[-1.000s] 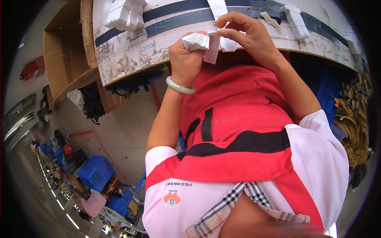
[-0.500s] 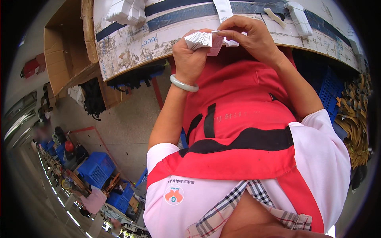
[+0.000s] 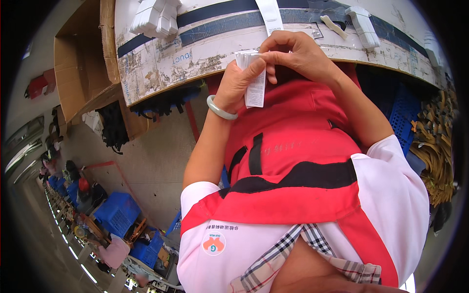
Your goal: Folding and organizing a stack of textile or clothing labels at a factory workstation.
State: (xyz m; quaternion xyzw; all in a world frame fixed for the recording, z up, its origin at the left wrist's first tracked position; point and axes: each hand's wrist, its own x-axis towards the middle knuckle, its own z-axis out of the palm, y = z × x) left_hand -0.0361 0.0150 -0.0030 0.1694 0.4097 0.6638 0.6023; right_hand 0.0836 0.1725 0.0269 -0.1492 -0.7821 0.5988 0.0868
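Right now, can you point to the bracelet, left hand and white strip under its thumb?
Bracelet (image 3: 220,112): head view, pale band.
Left hand (image 3: 235,84): head view, near thumb's base.
White strip (image 3: 255,93): head view, printed lower part.

I hold a bundle of narrow white slips (image 3: 243,60) in my left hand (image 3: 233,83), just at the near edge of the table (image 3: 161,73). The slips stand close together, their upper ends slightly spread and seen against the table's surface. My thumb presses across the bundle. One flat white strip (image 3: 255,93), covered in small dark print, hangs below my thumb, nearly straight, its lower end on my side of the table's edge. The fingertips of my right hand (image 3: 305,58) meet at the bundle's upper corner; whether they pinch a slip is hidden.
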